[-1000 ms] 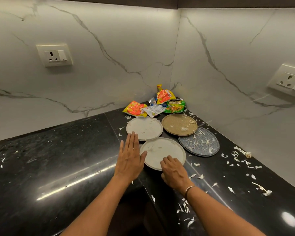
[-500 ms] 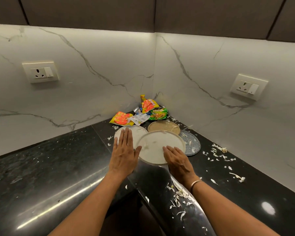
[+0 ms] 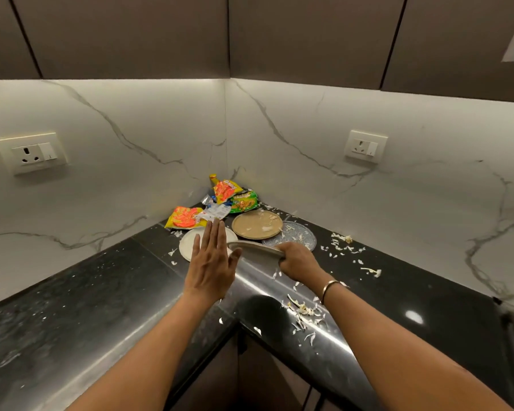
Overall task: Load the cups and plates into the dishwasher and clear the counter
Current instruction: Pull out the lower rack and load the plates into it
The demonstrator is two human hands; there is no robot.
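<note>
My right hand [image 3: 298,260] grips a white plate [image 3: 254,250] by its right rim and holds it lifted and tilted above the black counter [image 3: 101,295]. Flat and open, my left hand [image 3: 212,264] hovers at the plate's left edge, with its fingers over a second white plate [image 3: 189,243] that lies on the counter. Behind them rest a brown plate [image 3: 257,223] and a blue patterned plate [image 3: 300,235], partly hidden by the lifted plate and my right hand.
Crumpled snack wrappers [image 3: 220,200] pile in the corner against the marble wall. White food scraps [image 3: 304,312] litter the counter near its inner front edge and to the right [image 3: 343,247]. Wall sockets sit at the left [image 3: 31,152] and the right [image 3: 365,146]. Dark cabinets hang overhead.
My right hand took hold of the near white plate and raised it off the counter, tilting it. My left hand stayed flat beside it. The camera tilted upward.
</note>
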